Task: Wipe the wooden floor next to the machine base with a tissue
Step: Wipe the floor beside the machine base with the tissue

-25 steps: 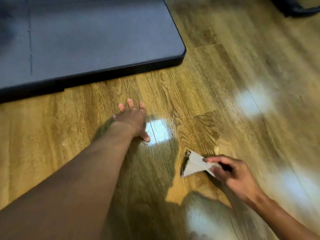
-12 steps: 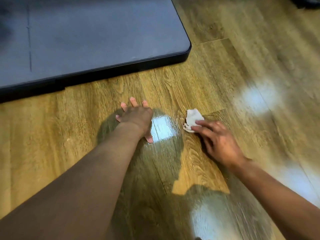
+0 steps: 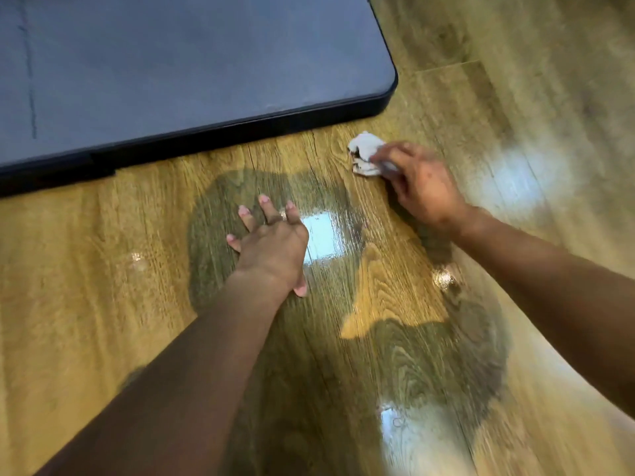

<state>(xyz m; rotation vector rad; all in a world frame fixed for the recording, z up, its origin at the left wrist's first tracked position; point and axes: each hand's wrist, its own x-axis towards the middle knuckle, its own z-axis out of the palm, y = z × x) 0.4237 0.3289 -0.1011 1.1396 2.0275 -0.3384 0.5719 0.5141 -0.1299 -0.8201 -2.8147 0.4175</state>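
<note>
A crumpled white tissue (image 3: 365, 153) is pressed onto the glossy wooden floor (image 3: 103, 269), just in front of the rounded corner of the dark grey machine base (image 3: 189, 70). My right hand (image 3: 421, 185) holds the tissue with its fingertips on top of it. My left hand (image 3: 271, 242) lies flat on the floor with fingers spread, to the left of and nearer than the tissue, holding nothing. The base has a black rim along its near edge.
The machine base fills the upper left of the view. Bright light reflections shine on the floorboards at the right and near the bottom. My own shadow darkens the floor around both arms.
My right hand has slid the tissue forward across the floor, from near me up to the base's corner. The tissue went from a flat sheet to a crumpled wad. The left hand stays planted.
</note>
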